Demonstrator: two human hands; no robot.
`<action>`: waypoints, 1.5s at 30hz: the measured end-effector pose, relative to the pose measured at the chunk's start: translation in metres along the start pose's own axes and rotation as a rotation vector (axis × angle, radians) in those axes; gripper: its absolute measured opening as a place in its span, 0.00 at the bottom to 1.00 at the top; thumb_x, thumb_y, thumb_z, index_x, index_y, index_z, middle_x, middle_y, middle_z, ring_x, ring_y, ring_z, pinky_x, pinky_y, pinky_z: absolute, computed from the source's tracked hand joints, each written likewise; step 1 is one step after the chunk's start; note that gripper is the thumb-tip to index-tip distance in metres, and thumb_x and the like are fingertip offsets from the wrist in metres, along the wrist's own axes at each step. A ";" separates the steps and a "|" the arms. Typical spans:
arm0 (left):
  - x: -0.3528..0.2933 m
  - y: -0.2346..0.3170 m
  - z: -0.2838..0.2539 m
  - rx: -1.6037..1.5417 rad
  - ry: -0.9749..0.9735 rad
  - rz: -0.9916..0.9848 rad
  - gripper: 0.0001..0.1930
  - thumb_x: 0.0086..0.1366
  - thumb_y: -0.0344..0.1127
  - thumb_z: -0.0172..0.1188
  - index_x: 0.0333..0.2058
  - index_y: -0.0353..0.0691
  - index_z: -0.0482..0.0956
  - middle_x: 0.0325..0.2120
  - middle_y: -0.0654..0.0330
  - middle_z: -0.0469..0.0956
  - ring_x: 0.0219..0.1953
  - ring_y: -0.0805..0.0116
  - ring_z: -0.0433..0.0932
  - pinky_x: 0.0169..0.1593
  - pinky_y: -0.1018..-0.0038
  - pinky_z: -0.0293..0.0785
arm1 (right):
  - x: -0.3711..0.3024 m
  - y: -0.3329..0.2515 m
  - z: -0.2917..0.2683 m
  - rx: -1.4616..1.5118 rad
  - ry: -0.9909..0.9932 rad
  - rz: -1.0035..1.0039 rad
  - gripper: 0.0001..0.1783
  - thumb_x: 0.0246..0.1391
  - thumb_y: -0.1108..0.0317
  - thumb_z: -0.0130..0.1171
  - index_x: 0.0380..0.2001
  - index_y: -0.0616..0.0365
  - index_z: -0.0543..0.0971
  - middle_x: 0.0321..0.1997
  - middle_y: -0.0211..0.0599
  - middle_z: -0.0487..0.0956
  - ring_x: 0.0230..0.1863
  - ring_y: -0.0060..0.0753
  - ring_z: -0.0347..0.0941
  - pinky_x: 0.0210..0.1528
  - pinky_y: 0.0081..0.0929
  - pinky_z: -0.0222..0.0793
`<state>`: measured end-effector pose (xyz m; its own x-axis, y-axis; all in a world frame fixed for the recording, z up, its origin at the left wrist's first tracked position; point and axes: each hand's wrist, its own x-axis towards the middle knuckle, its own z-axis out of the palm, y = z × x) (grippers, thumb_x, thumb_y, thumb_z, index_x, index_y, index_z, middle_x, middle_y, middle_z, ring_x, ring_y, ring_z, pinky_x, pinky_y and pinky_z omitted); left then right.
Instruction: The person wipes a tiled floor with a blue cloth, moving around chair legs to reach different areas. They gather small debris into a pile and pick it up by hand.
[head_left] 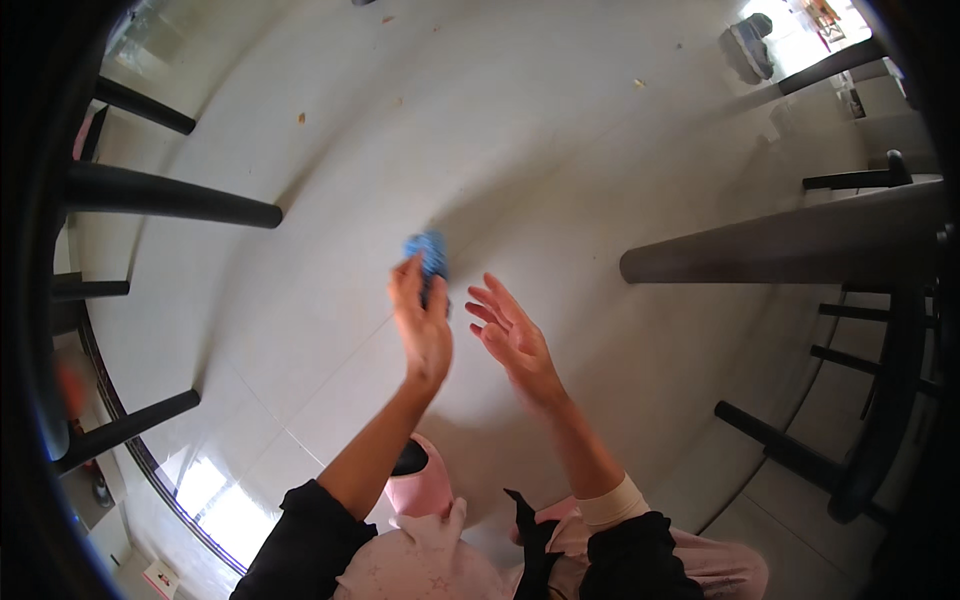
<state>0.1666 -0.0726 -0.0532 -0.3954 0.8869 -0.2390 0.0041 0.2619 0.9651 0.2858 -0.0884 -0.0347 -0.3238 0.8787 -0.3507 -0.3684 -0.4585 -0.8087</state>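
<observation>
Near the middle of the view, my left hand (422, 315) is closed around a small blue, rough-textured thing (428, 246) with a darker part by the thumb. Its exact kind is blurred, and my fingers cover some of it. To the right, my right hand (512, 335) is open, its fingers apart and slightly bent, holding nothing. A small gap separates it from the blue thing. Both hands are above the pale tiled floor (540, 200).
A thick dark leg (770, 245) juts in from the right. Black chair legs (175, 193) stand at the left, others (780, 450) at lower right. A grey shoe (752, 45) lies at the far right. Floor crumbs (301, 118) are scattered about. Below me is a pink slipper (425, 487).
</observation>
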 end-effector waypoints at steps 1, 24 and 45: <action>-0.007 0.002 0.004 -0.050 -0.088 -0.052 0.18 0.58 0.25 0.48 0.48 0.32 0.66 0.43 0.61 0.65 0.40 0.72 0.66 0.46 0.77 0.62 | 0.004 0.001 0.002 0.099 0.015 -0.025 0.31 0.54 0.67 0.52 0.58 0.60 0.54 0.55 0.40 0.62 0.56 0.26 0.57 0.55 0.23 0.56; 0.147 0.184 -0.153 0.454 -0.141 0.521 0.16 0.56 0.24 0.49 0.45 0.42 0.72 0.45 0.58 0.67 0.43 0.69 0.70 0.44 0.75 0.69 | 0.103 -0.151 0.007 -0.309 0.203 0.305 0.17 0.45 0.75 0.48 0.43 0.64 0.70 0.34 0.37 0.75 0.34 0.26 0.72 0.34 0.26 0.71; 0.225 0.141 -0.214 0.876 0.007 0.526 0.10 0.60 0.29 0.50 0.41 0.36 0.73 0.38 0.58 0.75 0.40 0.69 0.74 0.43 0.76 0.70 | 0.220 -0.194 -0.100 -0.819 0.442 0.274 0.15 0.43 0.73 0.51 0.38 0.61 0.72 0.32 0.38 0.76 0.31 0.30 0.75 0.35 0.30 0.69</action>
<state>-0.1183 0.0831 0.0522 -0.1547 0.9684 0.1957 0.8478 0.0284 0.5296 0.3730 0.2073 -0.0024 0.1099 0.8027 -0.5862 0.4466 -0.5667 -0.6924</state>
